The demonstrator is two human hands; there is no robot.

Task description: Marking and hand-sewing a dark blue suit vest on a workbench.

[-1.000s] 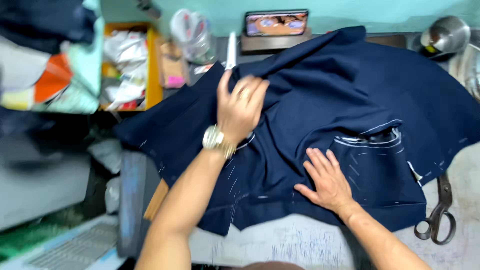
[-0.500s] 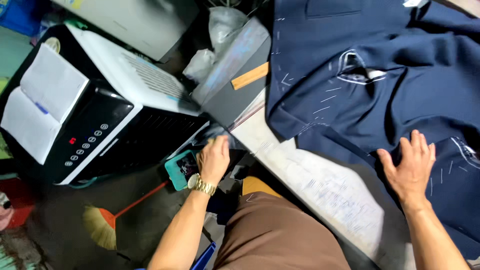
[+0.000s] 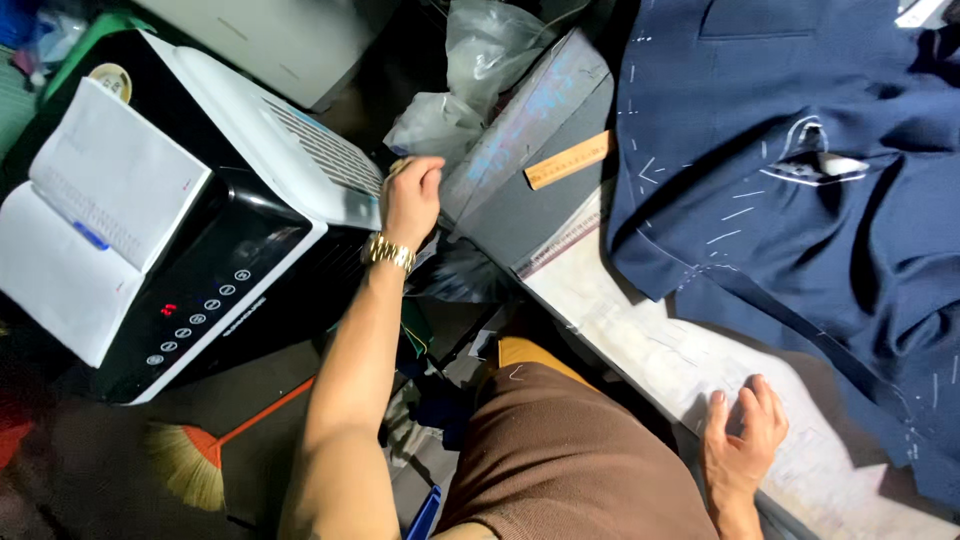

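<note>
Left hand [image 3: 412,195] at ten o'clock, fingers curled shut against the edge of a grey board [image 3: 530,130]: stiff, light, best gripped along that lower edge. Right hand [image 3: 742,440] at four o'clock, spread flat on the table [image 3: 640,350]. Navy cloth [image 3: 800,200] at two o'clock, ruler [image 3: 568,160] beside; cooler [image 3: 250,200] crowding at nine.

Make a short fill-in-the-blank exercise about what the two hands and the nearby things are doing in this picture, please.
1. The left hand, with a gold watch on its wrist, reaches toward the white grille of the ____ and white appliance.
2. The right hand lies flat on the ____ table.
3. The dark blue garment bears ____ chalk marks.
4. An open ____ rests on the appliance.

Missing words: black; white; white; notebook
</note>
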